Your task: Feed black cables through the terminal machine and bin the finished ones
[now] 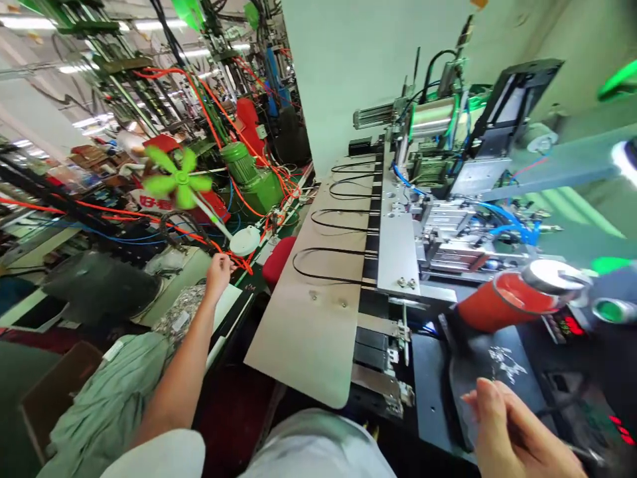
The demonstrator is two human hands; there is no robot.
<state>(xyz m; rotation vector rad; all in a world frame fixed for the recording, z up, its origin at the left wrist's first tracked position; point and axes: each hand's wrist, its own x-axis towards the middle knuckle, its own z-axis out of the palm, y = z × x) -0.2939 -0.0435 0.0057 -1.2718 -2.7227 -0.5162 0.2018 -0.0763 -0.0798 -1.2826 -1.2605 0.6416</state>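
My left hand (219,271) is stretched out to the far left, its fingers curled closed beside the round white base (245,240) of a small fan with green blades (183,178). Orange hoses pass close to its fingertips; whatever the fingers hold, if anything, is hidden. At the lower right, my right hand (520,431) has thumb and forefinger pinched together. What is in that pinch is too small to make out. Just beyond it, a little heap of small shiny parts (506,364) lies on a dark surface.
A long beige plate (308,325) carries several looped black cords (326,265), their ends in a metal fixture (398,255). Behind the right hand stands a red bottle (502,302) with a steel lid. Green cloth (119,392) and a filled plastic bag (182,312) lie left.
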